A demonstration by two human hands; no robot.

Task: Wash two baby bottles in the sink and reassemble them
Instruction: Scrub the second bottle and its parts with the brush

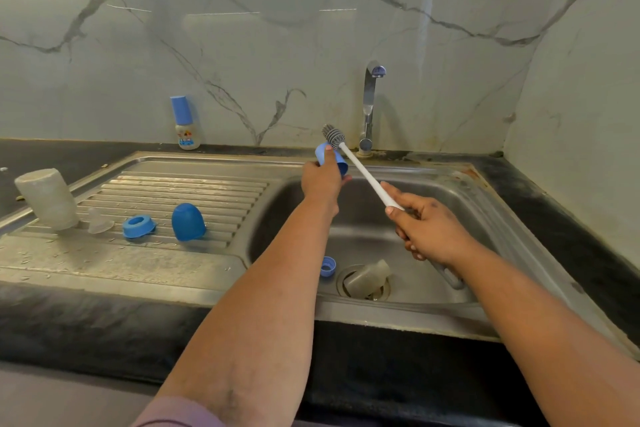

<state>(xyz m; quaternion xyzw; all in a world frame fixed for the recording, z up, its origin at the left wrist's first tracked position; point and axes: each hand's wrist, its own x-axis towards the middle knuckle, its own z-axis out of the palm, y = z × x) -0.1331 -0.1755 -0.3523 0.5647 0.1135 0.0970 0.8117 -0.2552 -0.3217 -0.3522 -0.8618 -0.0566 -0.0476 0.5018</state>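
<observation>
My left hand grips a blue cap (over the sink); my right hand grips the bottle brush

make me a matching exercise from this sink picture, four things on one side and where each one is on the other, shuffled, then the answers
Things:
1. blue cap
2. bottle brush
3. clear bottle body
4. blue dome cover

Places:
A. lying over the drain in the sink basin
B. standing on the ribbed drainboard
C. held in the left hand
D. gripped by its white handle in the right hand

Pairs: 1-C, 2-D, 3-A, 4-B
</observation>
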